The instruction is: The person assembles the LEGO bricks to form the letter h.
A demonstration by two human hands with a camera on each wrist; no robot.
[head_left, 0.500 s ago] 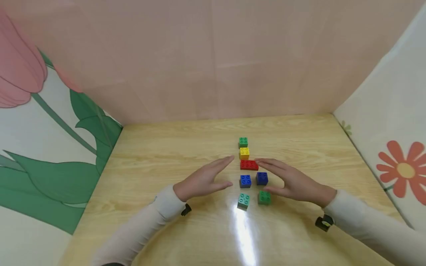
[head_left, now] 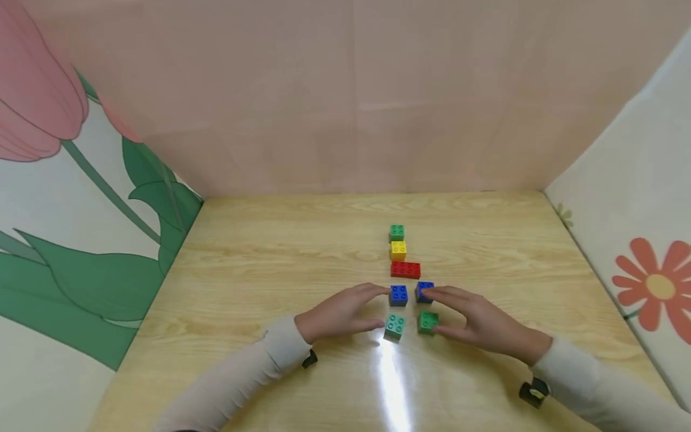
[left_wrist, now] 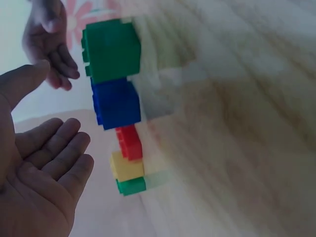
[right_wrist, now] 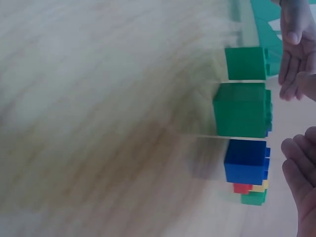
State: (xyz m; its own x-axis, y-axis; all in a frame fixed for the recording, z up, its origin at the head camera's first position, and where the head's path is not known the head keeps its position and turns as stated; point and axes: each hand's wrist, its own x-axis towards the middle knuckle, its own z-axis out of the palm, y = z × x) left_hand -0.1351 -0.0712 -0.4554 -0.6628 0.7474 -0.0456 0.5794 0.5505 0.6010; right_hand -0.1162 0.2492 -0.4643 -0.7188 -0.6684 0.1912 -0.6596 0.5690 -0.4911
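Observation:
My left hand, fingers extended and thumb apart, is just left of a blue toy brick and a light green brick. On the other side my right hand has its fingertips over a second blue brick and its thumb beside a green brick. These bricks form two short columns with a narrow gap between them. Neither hand grips anything. The wrist views show both palms facing inward, above the level of the brick studs.
Farther back, a long red brick, a yellow brick and another green brick stand in a line on the wooden table. A pinkish wall rises behind, with flower-patterned panels at both sides.
Both hands have come nearer the body and lower. The left moved from beside the red brick to beside the near bricks; the right fingertips shifted from the red brick to the blue one.

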